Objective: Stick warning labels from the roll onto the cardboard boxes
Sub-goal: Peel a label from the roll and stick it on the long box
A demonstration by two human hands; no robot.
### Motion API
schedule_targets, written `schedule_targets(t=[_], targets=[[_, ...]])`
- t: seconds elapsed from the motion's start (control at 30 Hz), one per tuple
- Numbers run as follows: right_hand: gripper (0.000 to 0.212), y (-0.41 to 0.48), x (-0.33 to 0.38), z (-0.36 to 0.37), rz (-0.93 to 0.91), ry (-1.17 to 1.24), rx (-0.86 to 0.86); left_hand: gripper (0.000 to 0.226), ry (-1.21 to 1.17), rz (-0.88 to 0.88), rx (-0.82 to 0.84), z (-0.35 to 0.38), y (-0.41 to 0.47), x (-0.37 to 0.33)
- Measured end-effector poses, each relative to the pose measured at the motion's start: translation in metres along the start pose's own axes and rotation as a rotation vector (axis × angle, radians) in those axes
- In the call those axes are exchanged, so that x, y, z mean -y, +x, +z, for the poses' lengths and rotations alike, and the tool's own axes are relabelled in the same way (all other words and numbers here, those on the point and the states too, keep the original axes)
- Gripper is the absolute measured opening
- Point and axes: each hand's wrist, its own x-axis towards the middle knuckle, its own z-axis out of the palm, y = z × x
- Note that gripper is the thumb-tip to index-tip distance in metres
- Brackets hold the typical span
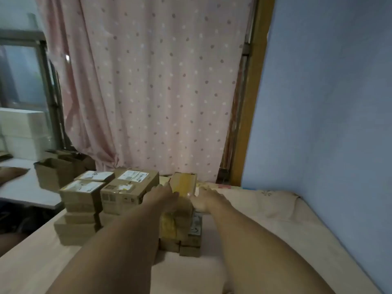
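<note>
2 bare arms are stretched forward over a bed [265, 211] covered with a pale pink sheet. Behind it, a pink dotted curtain [152, 85] is hung, and a blue wall [331, 102] is seen on the right. Several stacks of boxes [93, 211] are set on the bed; white labels are seen on the tops of 3 of them at the left. A taller stack [180, 236] stands between the arms, with yellow tape on its side. Its top box [184, 183] is gripped from both sides: the left hand [162, 195] is pressed against its left face and the right hand [204, 198] against its right face, fingers spread along the cardboard. Motion blur softens both hands. More open boxes [54, 172] are set on a white table [25, 192] at the left. The label roll cannot be made out.
</note>
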Motion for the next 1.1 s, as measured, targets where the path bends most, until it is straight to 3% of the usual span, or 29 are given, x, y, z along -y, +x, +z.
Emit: schedule_targets(t=[0.17, 0.3, 0.53, 0.67, 0.77, 0.87, 1.0, 1.1], targets=[[0.073, 0.024, -0.010, 0.042, 0.085, 0.163, 0.024, 0.035, -0.108, -0.051, -0.074, 0.036, 0.004, 0.012], [0.072, 0.044, -0.008, 0.074, 0.030, 0.351, 0.089, 0.032, -0.192, -0.099, -0.156, 0.060, 0.007, 0.017], [0.046, 0.004, -0.028, 0.120, -0.003, 0.639, -0.137, 0.037, -0.371, 0.066, -0.375, 0.090, -0.037, 0.042], [0.051, -0.034, -0.038, 0.120, -0.033, 0.800, -0.231, 0.055, -0.700, 0.154, -0.449, 0.100, -0.073, 0.053], [0.039, -0.060, -0.039, 0.104, -0.060, 0.891, -0.345, 0.057, -0.948, 0.215, -0.522, 0.099, -0.092, 0.042], [0.022, -0.090, -0.037, 0.095, -0.079, 0.990, -0.419, 0.073, -1.143, 0.219, -0.480, 0.093, -0.100, 0.033], [0.013, -0.115, -0.041, 0.093, -0.133, 1.230, -0.407, 0.140, -1.304, 0.064, -0.241, 0.088, -0.061, 0.042], [0.014, -0.126, -0.049, 0.093, -0.176, 1.393, -0.377, 0.115, -1.290, 0.169, -0.083, 0.073, -0.097, 0.040]])
